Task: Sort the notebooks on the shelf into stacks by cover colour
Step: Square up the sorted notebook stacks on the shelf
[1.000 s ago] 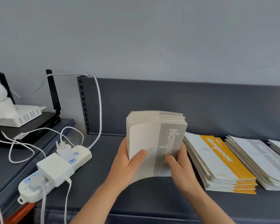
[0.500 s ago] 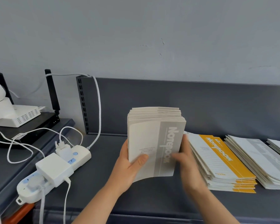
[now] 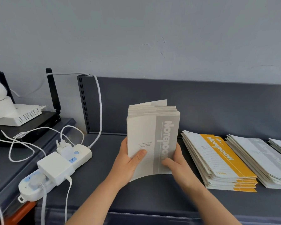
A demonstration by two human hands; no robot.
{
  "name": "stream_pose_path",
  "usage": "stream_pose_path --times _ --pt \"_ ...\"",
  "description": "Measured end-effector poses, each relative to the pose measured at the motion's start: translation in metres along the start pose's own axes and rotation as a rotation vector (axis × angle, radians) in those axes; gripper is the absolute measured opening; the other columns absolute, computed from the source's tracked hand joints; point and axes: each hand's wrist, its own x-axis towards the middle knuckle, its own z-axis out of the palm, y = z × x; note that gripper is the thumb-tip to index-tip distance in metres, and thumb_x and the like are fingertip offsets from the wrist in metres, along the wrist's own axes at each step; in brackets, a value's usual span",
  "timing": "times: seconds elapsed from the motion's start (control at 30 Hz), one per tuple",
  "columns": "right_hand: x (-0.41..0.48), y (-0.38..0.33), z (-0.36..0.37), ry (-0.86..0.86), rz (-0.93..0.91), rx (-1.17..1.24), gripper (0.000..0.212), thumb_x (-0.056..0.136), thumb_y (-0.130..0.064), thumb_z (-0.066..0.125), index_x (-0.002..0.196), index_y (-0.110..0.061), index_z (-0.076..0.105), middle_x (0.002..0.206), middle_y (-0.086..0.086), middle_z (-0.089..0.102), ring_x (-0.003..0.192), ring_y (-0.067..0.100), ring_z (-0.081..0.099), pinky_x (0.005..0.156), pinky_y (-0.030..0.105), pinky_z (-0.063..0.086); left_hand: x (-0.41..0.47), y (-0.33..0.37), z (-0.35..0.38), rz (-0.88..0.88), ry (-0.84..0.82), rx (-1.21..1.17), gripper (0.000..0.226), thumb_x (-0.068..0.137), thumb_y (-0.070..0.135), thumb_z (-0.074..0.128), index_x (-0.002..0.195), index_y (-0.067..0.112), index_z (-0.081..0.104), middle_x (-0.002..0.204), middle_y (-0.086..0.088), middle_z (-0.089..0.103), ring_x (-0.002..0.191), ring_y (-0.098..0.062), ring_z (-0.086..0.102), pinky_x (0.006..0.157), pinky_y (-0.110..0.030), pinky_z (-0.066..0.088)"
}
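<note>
A: Head view. Shows a dark shelf (image 3: 152, 200) carrying the yellow stack (image 3: 217, 159), a grey stack (image 3: 263, 161) just right of it, and, just left of it, a bundle of grey notebooks (image 3: 144, 135) stood on end.
B: Resting or lifted?
A: Cannot tell. Gripped on the side away from the yellow stack by the left hand (image 3: 128, 164), thumb across the front cover; pinched on the side nearest it by the right hand (image 3: 178, 166), thumb in front, fingers behind.
B: Best way through this step?
A: Looks like squaring up. Tap the bottom edges level on the shelf, press down the stray cover (image 3: 157, 103) poking above the back, keep both thumbs firm against the curling front cover, then lay flat onto the grey stack, probably.
B: Any writing?
A: Reads "Notebook" in white down the grey band; same word on the yellow stack's orange band. Small print beside the grey band, too small to read.
</note>
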Motion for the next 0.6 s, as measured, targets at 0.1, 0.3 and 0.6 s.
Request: stream_pose_path --times 0.1,0.3,0.6 --pt "0.002 0.002 0.0 0.013 0.003 -0.043 0.053 0.094 -0.018 0.052 0.136 -0.035 0.025 0.128 -0.021 0.048 0.115 -0.007 0.048 0.083 0.012 0.046 0.006 0.0 0.0 0.002 0.033 0.043 0.065 0.081 0.049 0.058 0.138 0.029 0.033 0.123 0.028 0.044 0.108 0.019 0.046 0.077 -0.001 0.04" --pt "0.002 -0.009 -0.007 0.079 -0.133 -0.185 0.066 0.084 -0.03 0.057 0.137 -0.042 0.019 0.142 -0.01 0.029 0.138 0.01 0.024 0.112 0.041 0.028 0.002 0.011 0.002 0.026 0.044 0.098 0.045 0.085 0.042 0.06 0.124 0.029 0.043 0.116 0.021 0.056 0.104 0.01 0.054 0.075 -0.008 0.045" --pt "-0.003 -0.046 -0.002 0.132 -0.377 -0.158 0.07 0.091 -0.029 0.053 0.146 -0.034 0.01 0.144 -0.006 0.034 0.135 0.014 0.034 0.109 0.038 0.034 0.002 0.037 -0.013 0.134 0.102 0.005 0.055 0.079 0.047 0.06 0.128 0.031 0.041 0.114 0.029 0.057 0.104 0.014 0.054 0.078 -0.003 0.042"
